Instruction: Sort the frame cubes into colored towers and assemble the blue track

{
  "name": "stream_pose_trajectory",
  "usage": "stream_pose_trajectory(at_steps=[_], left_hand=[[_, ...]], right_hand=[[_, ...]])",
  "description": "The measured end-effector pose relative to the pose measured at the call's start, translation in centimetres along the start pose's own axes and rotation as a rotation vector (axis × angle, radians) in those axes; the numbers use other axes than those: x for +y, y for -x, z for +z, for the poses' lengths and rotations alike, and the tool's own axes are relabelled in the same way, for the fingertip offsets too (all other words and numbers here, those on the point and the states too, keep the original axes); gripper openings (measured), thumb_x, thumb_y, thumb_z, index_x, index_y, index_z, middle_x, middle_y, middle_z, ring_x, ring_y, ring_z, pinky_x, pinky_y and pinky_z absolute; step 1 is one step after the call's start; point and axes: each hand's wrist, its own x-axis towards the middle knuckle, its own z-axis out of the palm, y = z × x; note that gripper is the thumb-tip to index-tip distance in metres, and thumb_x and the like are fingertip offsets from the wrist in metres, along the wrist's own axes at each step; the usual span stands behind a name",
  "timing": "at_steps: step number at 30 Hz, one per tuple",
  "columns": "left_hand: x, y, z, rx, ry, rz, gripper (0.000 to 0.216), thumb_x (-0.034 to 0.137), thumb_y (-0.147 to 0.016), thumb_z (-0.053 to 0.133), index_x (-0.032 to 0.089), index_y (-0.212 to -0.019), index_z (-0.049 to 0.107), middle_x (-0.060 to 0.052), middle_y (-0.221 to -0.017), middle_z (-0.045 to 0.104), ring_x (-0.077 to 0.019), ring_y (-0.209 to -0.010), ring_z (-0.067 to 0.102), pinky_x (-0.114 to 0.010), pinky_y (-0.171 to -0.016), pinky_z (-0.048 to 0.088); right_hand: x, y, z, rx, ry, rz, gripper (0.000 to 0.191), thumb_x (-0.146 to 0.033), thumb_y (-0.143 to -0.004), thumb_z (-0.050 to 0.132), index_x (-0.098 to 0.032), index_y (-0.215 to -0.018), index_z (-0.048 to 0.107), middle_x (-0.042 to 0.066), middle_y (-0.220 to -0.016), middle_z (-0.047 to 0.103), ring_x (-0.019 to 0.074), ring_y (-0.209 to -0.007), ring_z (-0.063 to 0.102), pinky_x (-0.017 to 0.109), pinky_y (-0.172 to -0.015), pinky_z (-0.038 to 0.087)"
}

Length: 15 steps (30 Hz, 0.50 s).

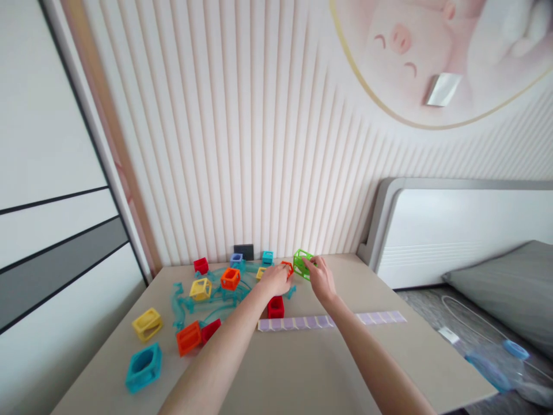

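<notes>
My right hand [322,279] is closed on an open-sided green toy block [299,266], which stands tilted near the back of the table. Close to its left, my left hand [277,280] has its fingers curled on a small orange block [288,265], partly hidden by the hand. A yellow block [260,273] shows just behind the left hand. Below that hand sits a red block [275,308], and a clear teal track piece [291,292] lies between the two hands.
Left on the table [298,374] are several blocks, including a blue one [144,367], a yellow one [147,324] and an orange one [189,338], among teal tracks [178,305]. A purple strip [298,323] runs across the middle. Behind stands a ribbed wall [259,144].
</notes>
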Motion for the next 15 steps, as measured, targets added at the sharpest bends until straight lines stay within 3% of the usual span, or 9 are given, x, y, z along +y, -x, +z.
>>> stream_pose_trajectory(at_steps=[6, 15], left_hand=[[-0.5, -0.1, 1.3, 0.046, -0.043, 0.01, 0.035, 0.034, -0.099, 0.04, 0.018, -0.117, 0.066, -0.016, -0.121, 0.071, -0.0301, -0.112, 0.067, -0.045, -0.1, 0.049], [-0.2, -0.1, 1.8, 0.165, -0.003, 0.054, 0.032, 0.03, -0.097, 0.046, 0.014, -0.116, 0.065, -0.02, -0.125, 0.066, -0.0343, -0.125, 0.057, -0.053, -0.111, 0.036]], right_hand=[[1.9, -0.1, 1.0, 0.141, -0.195, 0.231, 0.036, -0.03, -0.094, 0.048, -0.022, -0.11, 0.079, 0.009, -0.092, 0.066, 0.0219, -0.082, 0.062, 0.03, -0.074, 0.046], [3.5, -0.4, 0.6, 0.45, -0.569, 0.621, 0.067, -0.063, -0.081, 0.053, -0.006, -0.109, 0.075, 0.012, -0.08, 0.068, 0.0243, -0.072, 0.061, 0.037, -0.069, 0.048]])
